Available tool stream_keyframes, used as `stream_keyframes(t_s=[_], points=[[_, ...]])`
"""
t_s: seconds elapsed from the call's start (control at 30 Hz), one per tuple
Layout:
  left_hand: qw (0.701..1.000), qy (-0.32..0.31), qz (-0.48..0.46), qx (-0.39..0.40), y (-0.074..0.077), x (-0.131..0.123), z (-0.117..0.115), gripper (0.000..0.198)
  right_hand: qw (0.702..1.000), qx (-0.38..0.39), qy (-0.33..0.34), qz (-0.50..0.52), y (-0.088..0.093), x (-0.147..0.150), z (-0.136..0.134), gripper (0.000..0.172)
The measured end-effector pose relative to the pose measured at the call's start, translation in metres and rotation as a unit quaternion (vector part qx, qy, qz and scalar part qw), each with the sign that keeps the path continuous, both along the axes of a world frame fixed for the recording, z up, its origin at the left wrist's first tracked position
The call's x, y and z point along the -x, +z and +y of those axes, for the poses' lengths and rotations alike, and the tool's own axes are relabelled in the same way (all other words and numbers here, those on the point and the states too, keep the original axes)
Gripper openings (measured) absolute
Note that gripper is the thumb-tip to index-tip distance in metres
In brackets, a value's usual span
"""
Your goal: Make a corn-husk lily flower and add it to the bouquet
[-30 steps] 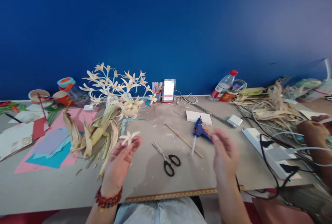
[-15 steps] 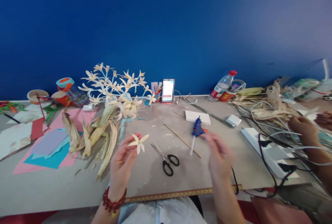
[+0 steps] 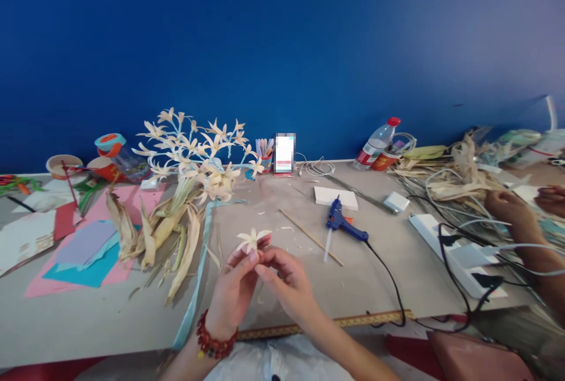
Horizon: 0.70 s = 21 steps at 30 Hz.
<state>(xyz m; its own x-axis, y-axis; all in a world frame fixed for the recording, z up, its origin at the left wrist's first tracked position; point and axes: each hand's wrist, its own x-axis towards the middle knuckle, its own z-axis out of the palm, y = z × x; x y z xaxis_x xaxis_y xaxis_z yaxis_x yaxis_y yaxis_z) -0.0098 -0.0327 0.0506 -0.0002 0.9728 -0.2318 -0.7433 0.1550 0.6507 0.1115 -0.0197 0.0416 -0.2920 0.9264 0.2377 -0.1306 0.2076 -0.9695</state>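
A pale cream flower (image 3: pixel 253 240) with pointed petals, apparently made of corn husk, is held upright in front of me. My left hand (image 3: pixel 235 288), with a red bead bracelet on its wrist, pinches it near the base. The fingertips of my right hand (image 3: pixel 289 281) are closed at the same base, touching the left fingers. Whatever lies between the fingertips below the petals is hidden. My hands cover the spot where the scissors lay. A blue glue gun (image 3: pixel 348 227) rests on the table to the right, beside a thin wooden stick (image 3: pixel 309 236).
Behind my left hand stands a bunch of similar flowers (image 3: pixel 218 181), with dried corn husks (image 3: pixel 188 251) before it. A light blue ribbon (image 3: pixel 194 298) runs along the left. On the right lie a power strip (image 3: pixel 454 260) and cables; another person's hand (image 3: pixel 507 207) is beyond it.
My right hand has left the glue gun area and come left to the flower. My left hand has brought the flower slightly right, and both hands now meet at its base.
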Motion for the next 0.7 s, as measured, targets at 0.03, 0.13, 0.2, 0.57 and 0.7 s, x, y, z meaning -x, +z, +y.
stream_keyframes(t_s=[0.03,0.13,0.2,0.57,0.7], points=[[1.000,-0.008,-0.005,-0.004,0.000,0.000,0.000,0.006,1.000,-0.004,-0.004,-0.004,0.000,0.000,0.000,0.014],[1.000,-0.008,-0.005,-0.007,-0.002,0.000,0.000,0.007,0.998,-0.038,-0.032,-0.024,0.006,-0.002,0.001,0.012],[1.000,0.007,0.009,-0.011,-0.004,0.000,0.000,0.008,0.996,-0.061,-0.064,-0.026,0.012,-0.006,0.003,0.011],[0.989,0.035,0.113,-0.090,-0.001,-0.006,-0.003,0.008,0.998,-0.040,-0.030,0.029,0.023,-0.004,0.013,0.013],[0.979,0.034,0.169,-0.109,-0.002,-0.005,-0.006,0.008,0.998,-0.041,-0.030,0.046,0.021,-0.005,0.013,0.014]])
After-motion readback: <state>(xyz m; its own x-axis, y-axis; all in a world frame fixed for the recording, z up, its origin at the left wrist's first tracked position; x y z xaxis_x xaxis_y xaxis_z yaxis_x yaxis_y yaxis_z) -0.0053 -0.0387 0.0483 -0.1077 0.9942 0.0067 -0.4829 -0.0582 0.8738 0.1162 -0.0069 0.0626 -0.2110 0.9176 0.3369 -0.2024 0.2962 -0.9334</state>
